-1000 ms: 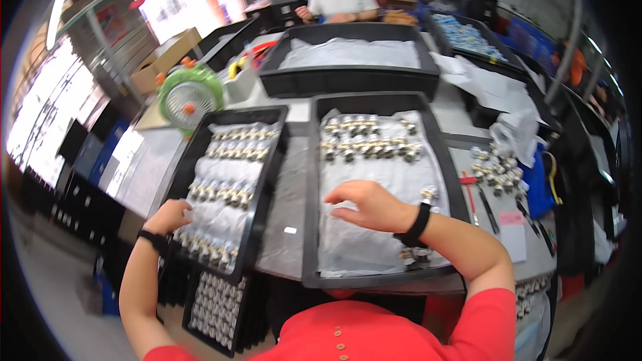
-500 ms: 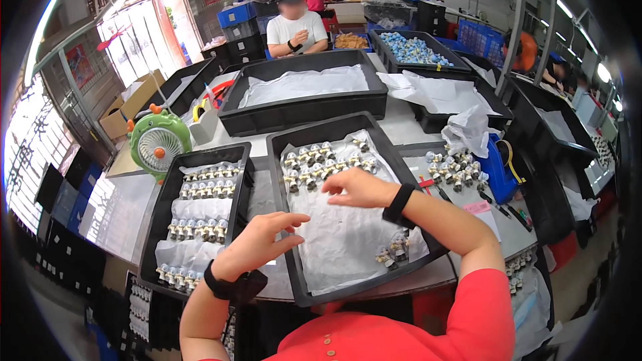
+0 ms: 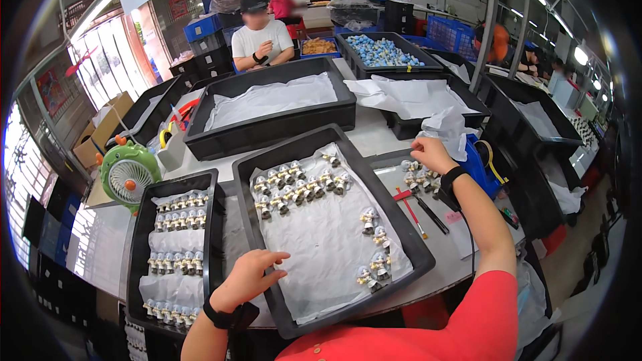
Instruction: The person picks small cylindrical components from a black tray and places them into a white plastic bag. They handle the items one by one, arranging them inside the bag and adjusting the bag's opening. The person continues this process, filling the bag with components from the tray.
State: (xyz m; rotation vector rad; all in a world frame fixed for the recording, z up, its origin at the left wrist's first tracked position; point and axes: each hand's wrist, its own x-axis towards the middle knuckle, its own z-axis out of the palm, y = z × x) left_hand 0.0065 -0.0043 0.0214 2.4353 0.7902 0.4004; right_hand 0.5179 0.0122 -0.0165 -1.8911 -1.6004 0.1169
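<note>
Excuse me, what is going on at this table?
Someone in a red shirt is working with small figurines. Their right hand is over a loose pile at the right; whether it grips one is unclear. Their left hand is open and empty over the left edge of the middle tray. That tray is partly filled, and the narrower tray to its left holds four rows.

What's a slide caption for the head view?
Right hand at a pile of figurines, left hand over the edge of a paper-lined black tray.
</note>
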